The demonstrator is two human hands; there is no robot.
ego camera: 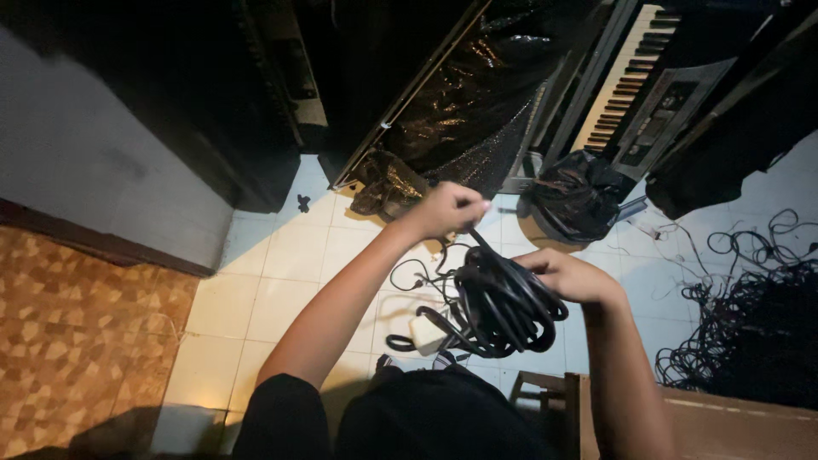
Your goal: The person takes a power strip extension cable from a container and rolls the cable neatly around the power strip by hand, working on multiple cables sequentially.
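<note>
While the right hand [569,277] clasps the black cable coil [503,307], the raised left hand [447,210] pinches its loose end.

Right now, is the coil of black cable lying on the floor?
No, the right hand holds the coil of black cable up above the tiled floor.

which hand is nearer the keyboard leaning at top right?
Right. The right hand, gripping the black cable coil, sits below the keyboard; the left hand, pinching a cable strand, is farther to its left.
</note>
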